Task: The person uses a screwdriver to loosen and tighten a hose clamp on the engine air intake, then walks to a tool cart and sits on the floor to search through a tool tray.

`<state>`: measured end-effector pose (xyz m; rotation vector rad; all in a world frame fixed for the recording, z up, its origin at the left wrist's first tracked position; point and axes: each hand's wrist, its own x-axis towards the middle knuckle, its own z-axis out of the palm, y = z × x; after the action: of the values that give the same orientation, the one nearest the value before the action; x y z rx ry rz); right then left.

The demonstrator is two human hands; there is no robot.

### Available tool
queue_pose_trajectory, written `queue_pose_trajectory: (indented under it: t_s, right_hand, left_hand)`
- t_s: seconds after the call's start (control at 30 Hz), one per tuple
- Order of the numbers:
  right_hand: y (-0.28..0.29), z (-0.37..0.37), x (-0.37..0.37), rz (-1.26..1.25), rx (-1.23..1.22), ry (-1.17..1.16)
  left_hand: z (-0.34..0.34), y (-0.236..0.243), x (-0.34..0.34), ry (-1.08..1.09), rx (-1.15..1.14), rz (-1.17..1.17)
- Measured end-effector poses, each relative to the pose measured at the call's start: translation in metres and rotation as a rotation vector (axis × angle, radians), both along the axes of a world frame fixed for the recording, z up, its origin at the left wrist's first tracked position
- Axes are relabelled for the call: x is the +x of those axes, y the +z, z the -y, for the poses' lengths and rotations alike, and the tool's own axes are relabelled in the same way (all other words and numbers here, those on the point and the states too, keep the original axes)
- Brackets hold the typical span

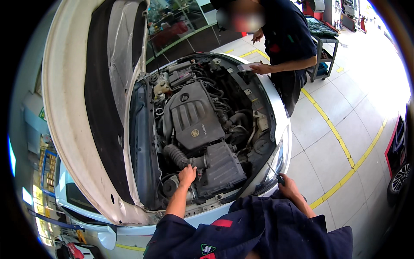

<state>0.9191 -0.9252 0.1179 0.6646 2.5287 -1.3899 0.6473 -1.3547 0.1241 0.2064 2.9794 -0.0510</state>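
My left hand [187,175] reaches into the engine bay, its fingers curled at the end of the ribbed black air intake hose [176,155]. What lies between the fingertips is hidden. Beside it sits the black air filter box [221,168], joined to that hose. My right hand [289,188] is closed round the dark handle of a screwdriver [274,172]. Its thin shaft points up and left over the headlight [281,157], apart from the engine parts. The large grey plastic engine cover [194,116] lies beyond my left hand.
The raised white hood [64,99] stands along the left. Across the front fender, a co-worker [289,39] in dark clothing holds a phone [249,67]. A tool cart [323,47] stands behind them. Yellow lines [332,125] mark the tiled floor; another car's wheel [400,177] shows far right.
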Motion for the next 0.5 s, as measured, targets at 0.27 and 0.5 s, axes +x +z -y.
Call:
queue_pose_trajectory:
  t_s: [0.27, 0.5]
  right_hand:
    - [-0.037, -0.001, -0.010, -0.043, -0.001, 0.066]
    - [-0.015, 0.000, -0.018, 0.003, -0.020, 0.036]
  left_hand:
    - [0.032, -0.041, -0.018, -0.106, -0.019, -0.005]
    - [0.037, -0.034, -0.008, -0.152, 0.112, -0.095]
